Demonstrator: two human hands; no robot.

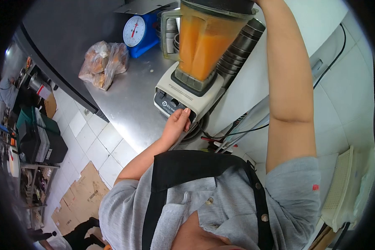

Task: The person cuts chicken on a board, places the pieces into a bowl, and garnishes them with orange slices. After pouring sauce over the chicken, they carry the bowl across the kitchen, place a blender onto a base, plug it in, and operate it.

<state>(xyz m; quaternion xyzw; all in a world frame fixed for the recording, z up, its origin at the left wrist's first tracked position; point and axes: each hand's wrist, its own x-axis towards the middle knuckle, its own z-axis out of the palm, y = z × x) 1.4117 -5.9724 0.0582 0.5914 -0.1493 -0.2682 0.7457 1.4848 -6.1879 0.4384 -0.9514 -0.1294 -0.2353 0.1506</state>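
Note:
A blender with a cream base (186, 89) stands on the steel counter (133, 98), and its clear jar (210, 39) holds orange liquid. My left hand (180, 124) is closed at the right end of the base's dark front panel, thumb on top; whatever lies between its fingers is hidden. At the top edge, my right arm (289, 75) reaches up beside the jar. My right hand is almost wholly cut off there, near the black lid (221, 5), so its fingers cannot be made out.
Left of the blender are a blue scale (143, 43) and a plastic bag of orange-brown pieces (102, 64). Stacked metal cups (239, 52) lean behind the jar. A black cable (237, 134) runs below right. Another person's dark-clothed legs (81, 233) show at lower left near cardboard (81, 200).

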